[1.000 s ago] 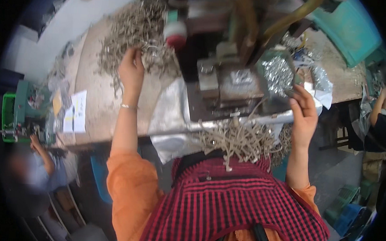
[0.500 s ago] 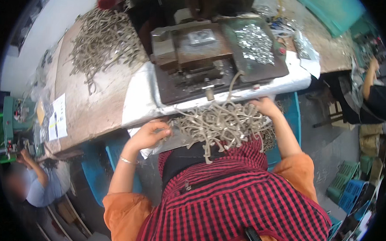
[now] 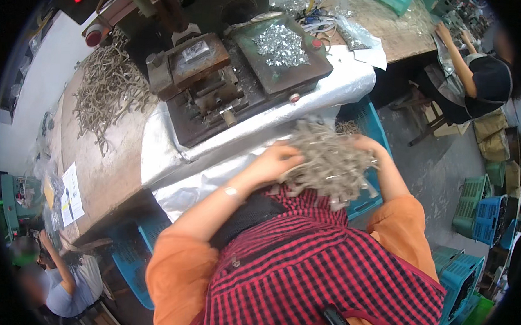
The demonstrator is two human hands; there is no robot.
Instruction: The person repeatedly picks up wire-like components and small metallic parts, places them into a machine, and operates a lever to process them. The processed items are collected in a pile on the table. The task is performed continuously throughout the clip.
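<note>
Pressing cords (image 3: 330,165) between curled left hand (image 3: 279,161) and partly hidden right hand (image 3: 368,146) risks spills if pressure is uneven.

Cord bundle (image 3: 330,162): is sitting between the left hand (image 3: 277,162) and right hand (image 3: 366,146), before the machine (image 3: 198,61).
Tray (image 3: 281,77): is lying at the machine's right, holding metal bits (image 3: 280,45).
Cord pile (image 3: 109,92): is lying on the table (image 3: 112,162), left of the machine.
Paper (image 3: 71,195): is lying farther left (nearer the front edge than that pile).
Crate (image 3: 369,122): is standing below the table's edge, partly behind the bundle.
</note>
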